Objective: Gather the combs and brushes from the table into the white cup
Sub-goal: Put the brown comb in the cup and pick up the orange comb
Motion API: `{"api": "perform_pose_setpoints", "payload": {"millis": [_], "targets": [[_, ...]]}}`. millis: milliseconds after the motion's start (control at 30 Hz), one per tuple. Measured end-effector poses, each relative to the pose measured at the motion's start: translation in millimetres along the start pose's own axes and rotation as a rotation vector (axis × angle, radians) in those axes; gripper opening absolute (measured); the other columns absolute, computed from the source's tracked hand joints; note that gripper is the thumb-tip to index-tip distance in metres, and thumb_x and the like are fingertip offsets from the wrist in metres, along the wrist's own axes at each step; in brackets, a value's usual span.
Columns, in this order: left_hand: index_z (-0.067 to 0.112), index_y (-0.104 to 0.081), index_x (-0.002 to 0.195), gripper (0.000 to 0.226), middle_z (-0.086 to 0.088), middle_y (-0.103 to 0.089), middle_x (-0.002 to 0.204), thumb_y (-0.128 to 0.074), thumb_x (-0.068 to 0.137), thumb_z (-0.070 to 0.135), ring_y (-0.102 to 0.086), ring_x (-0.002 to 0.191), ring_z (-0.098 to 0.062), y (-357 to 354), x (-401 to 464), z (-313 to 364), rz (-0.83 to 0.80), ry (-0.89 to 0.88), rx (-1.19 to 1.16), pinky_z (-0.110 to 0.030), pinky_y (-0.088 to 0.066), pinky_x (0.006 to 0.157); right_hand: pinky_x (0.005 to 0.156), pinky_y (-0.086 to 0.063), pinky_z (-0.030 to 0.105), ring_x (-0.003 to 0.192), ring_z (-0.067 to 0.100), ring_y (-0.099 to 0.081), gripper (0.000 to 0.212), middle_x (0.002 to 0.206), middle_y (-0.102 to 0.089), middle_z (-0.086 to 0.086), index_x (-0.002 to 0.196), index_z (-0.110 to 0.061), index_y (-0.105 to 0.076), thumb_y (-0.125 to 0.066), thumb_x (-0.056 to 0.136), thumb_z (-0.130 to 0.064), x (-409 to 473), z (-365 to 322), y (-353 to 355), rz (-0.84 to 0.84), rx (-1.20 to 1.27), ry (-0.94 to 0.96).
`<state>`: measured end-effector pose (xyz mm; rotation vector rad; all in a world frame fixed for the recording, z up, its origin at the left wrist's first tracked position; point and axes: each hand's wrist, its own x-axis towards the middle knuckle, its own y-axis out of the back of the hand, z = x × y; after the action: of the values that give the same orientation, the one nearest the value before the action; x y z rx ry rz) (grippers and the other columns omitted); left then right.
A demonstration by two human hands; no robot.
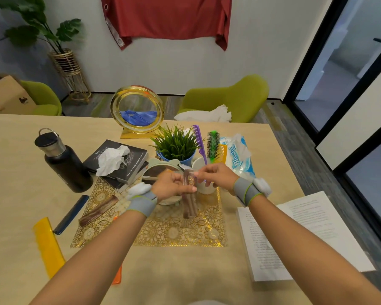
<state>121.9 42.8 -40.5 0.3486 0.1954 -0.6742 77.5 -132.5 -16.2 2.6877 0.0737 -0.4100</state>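
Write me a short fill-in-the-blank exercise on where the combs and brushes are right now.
1. The purple comb stands in the white ____.
2. The brush in the cup has a ____ handle.
3. The left hand and right hand together hold a ____ comb.
4. The yellow comb lies beside a ____ one.

Missing words: cup; green; brown; blue

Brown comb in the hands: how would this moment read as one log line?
both hands: left hand, right hand hold brown comb | white cup: purple comb, green brush inside | table: blue comb, yellow comb left

"Blissful" on tissue pack (238, 159) (book title unreadable).
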Motion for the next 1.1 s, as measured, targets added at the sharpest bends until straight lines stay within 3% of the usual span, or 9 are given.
{"api": "perform_pose_setpoints", "payload": {"millis": [100, 200, 300, 400, 700, 933, 1033, 1100], "targets": [[0.008, -0.068, 0.071, 0.008, 0.009, -0.058, 0.046, -0.075, 0.073, 0.006, -0.048, 0.047, -0.004, -5.9, 4.8, 6.5, -0.018, 0.009, -0.018, -0.015, -0.042, 0.052, 0.046, -0.036, 0.014, 0.056, 0.007, -0.051, 0.015, 0.073, -0.061, 0.005, 0.086, -0.014, -0.064, -0.065, 0.082, -0.029, -0.2, -1.2, 0.1, 0.039, 0.048, 0.029], [0.013, -0.066, 0.071, 0.015, 0.013, -0.061, 0.04, -0.072, 0.075, 0.0, -0.055, 0.042, 0.004, -12.0, 7.7, 10.2, -0.057, 0.005, -0.077, -0.009, -0.046, 0.049, 0.04, -0.035, 0.007, 0.049, 0.001, -0.05, 0.007, 0.056, -0.059, -0.005, 0.079, -0.014, -0.065, -0.066, 0.082, -0.02, -0.3, -1.2, 2.7, 0.059, 0.117, 0.061], [0.013, -0.064, 0.066, 0.016, 0.014, -0.055, 0.035, -0.076, 0.073, 0.005, -0.048, 0.037, 0.006, -17.3, 9.9, 15.4, -0.024, 0.009, -0.07, -0.006, -0.041, 0.045, 0.039, -0.034, 0.005, 0.039, -0.005, -0.049, 0.016, 0.039, -0.059, -0.014, 0.068, -0.017, -0.063, -0.065, 0.082, -0.009, 1.3, -0.4, 7.9, 0.059, 0.188, 0.08], [0.013, -0.057, 0.058, 0.025, 0.013, -0.048, 0.031, -0.078, 0.071, 0.009, -0.042, 0.033, 0.003, -19.8, 13.0, 14.1, 0.036, 0.016, -0.078, -0.007, -0.039, 0.043, 0.041, -0.035, 0.009, 0.039, -0.004, -0.049, 0.019, 0.041, -0.059, -0.014, 0.064, -0.02, -0.063, -0.066, 0.081, -0.012, 4.3, -3.8, 19.7, 0.115, 0.186, 0.078], [0.011, -0.064, 0.064, 0.015, 0.011, -0.062, 0.041, -0.076, 0.073, 0.008, -0.054, 0.039, 0.003, -14.4, -0.6, -3.1, 0.013, 0.04, -0.052, -0.008, -0.046, 0.046, 0.036, -0.031, 0.011, 0.033, -0.004, -0.048, 0.024, 0.066, -0.053, 0.003, 0.067, -0.02, -0.055, -0.054, 0.089, -0.01, 36.6, -14.6, 79.3, 0.466, 0.355, 0.105], [0.012, -0.063, 0.062, 0.018, 0.008, -0.061, 0.047, -0.076, 0.074, 0.016, -0.052, 0.04, -0.001, -9.4, -9.2, -10.4, 0.123, 0.094, -0.079, -0.015, -0.047, 0.05, 0.036, -0.035, 0.006, 0.032, -0.008, -0.05, 0.029, 0.059, -0.049, 0.001, 0.063, -0.021, -0.051, -0.053, 0.089, -0.007, 65.1, 7.7, 71.0, 0.505, 0.092, 0.042], [0.014, -0.063, 0.063, 0.019, 0.008, -0.061, 0.043, -0.075, 0.075, 0.02, -0.053, 0.038, 0.0, -6.7, -14.1, -11.7, 0.154, 0.106, -0.102, -0.012, -0.046, 0.046, 0.043, -0.041, 0.011, 0.041, 0.001, -0.054, 0.008, 0.06, -0.051, 0.003, 0.079, -0.011, -0.06, -0.057, 0.085, -0.006, 71.2, 19.3, 64.2, 0.486, 0.053, 0.011], [0.015, -0.062, 0.062, 0.02, 0.009, -0.06, 0.04, -0.074, 0.076, 0.022, -0.053, 0.037, 0.0, -6.8, -16.4, -11.1, 0.195, 0.112, -0.117, -0.011, -0.045, 0.044, 0.052, -0.041, 0.019, 0.052, 0.008, -0.05, 0.01, 0.06, -0.052, 0.002, 0.089, -0.004, -0.066, -0.061, 0.081, -0.004, 74.2, 24.1, 61.5, 0.481, 0.045, 0.018]]}}
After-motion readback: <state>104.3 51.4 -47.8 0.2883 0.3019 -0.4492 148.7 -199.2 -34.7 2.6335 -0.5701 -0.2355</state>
